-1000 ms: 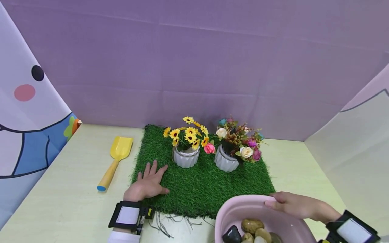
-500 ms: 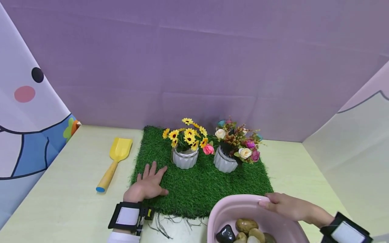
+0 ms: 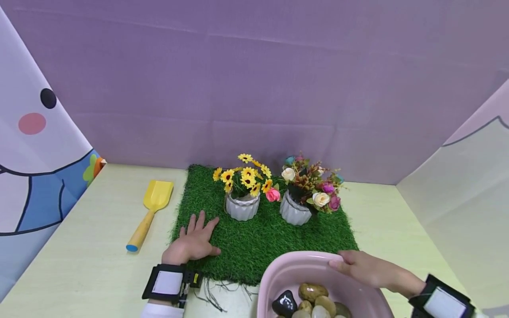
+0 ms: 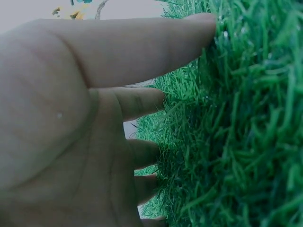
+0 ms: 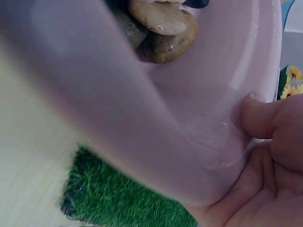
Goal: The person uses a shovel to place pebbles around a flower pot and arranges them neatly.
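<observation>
My left hand lies with fingers spread on the front left part of the green artificial grass mat. In the left wrist view its fingertips press into the grass blades. My right hand grips the rim of a pink plastic basin, thumb inside the wall and fingers outside. The basin overlaps the mat's front right corner in the head view. Inside it lie several smooth stones, mostly brown and tan, and a shiny black stone. The basin's near side is cut off by the frame.
Two white ribbed pots stand on the mat: one with yellow flowers, one with mixed roses. A yellow toy shovel lies on the table left of the mat. A purple cloth backdrop rises behind.
The right hand has moved the basin of stones leftward and slightly up in the head view. The left hand stays spread on the mat.
</observation>
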Demonstrator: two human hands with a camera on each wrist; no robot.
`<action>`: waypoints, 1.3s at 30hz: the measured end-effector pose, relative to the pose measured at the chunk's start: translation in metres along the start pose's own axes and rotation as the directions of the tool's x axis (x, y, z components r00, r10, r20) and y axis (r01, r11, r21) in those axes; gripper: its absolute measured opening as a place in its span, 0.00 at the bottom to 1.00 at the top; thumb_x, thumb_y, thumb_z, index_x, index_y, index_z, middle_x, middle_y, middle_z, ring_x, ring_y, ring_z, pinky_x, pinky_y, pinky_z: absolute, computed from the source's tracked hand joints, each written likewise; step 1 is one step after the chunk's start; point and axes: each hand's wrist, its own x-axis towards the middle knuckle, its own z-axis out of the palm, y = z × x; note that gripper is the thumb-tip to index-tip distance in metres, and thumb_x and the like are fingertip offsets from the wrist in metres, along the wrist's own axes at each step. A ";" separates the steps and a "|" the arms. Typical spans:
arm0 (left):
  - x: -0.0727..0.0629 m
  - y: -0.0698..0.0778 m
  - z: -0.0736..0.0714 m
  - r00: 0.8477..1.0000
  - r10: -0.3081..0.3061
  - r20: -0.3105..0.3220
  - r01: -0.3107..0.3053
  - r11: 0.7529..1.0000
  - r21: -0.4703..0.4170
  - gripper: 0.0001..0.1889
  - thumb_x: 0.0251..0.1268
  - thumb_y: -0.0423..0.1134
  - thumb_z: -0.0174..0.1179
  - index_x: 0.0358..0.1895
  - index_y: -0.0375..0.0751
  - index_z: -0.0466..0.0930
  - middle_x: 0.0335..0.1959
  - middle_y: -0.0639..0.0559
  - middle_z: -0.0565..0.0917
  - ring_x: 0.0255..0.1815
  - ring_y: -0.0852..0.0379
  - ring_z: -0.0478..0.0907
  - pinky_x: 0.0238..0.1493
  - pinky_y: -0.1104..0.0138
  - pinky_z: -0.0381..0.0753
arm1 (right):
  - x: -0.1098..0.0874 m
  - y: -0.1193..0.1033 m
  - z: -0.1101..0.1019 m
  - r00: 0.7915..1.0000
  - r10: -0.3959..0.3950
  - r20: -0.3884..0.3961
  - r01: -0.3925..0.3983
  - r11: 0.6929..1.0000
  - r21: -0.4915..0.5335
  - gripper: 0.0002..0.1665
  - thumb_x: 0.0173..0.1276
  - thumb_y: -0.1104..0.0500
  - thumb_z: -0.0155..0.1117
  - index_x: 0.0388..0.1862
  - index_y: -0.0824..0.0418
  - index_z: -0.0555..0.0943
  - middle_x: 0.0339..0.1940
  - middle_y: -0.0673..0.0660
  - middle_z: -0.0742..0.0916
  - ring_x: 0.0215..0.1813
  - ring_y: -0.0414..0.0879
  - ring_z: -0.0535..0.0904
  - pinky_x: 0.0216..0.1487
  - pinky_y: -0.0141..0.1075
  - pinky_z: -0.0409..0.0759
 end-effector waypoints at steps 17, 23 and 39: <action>-0.001 0.001 -0.001 1.000 0.007 0.008 -0.007 1.000 0.010 0.43 0.56 0.44 0.63 0.72 0.44 0.47 0.72 0.33 0.33 0.71 0.32 0.27 0.64 0.34 0.35 | 0.014 -0.027 0.016 0.994 -0.002 -0.112 -0.012 0.992 -0.127 0.24 0.70 0.42 0.46 0.40 0.62 0.75 0.31 0.55 0.80 0.36 0.49 0.77 0.35 0.42 0.76; -0.001 0.001 0.000 1.000 0.004 -0.001 -0.004 1.000 0.020 0.43 0.56 0.44 0.63 0.71 0.44 0.48 0.72 0.33 0.34 0.71 0.32 0.28 0.64 0.34 0.36 | 0.019 -0.036 0.023 0.991 0.008 -0.133 -0.027 0.989 -0.146 0.23 0.70 0.41 0.46 0.36 0.60 0.73 0.24 0.53 0.76 0.31 0.47 0.74 0.30 0.39 0.72; -0.001 0.001 -0.003 1.000 0.019 0.002 -0.019 1.000 0.009 0.43 0.55 0.45 0.64 0.71 0.44 0.49 0.72 0.31 0.35 0.71 0.31 0.29 0.63 0.33 0.36 | 0.030 -0.058 0.037 0.981 0.012 -0.194 -0.041 0.988 -0.150 0.23 0.68 0.39 0.46 0.27 0.56 0.70 0.17 0.50 0.69 0.21 0.41 0.64 0.21 0.32 0.64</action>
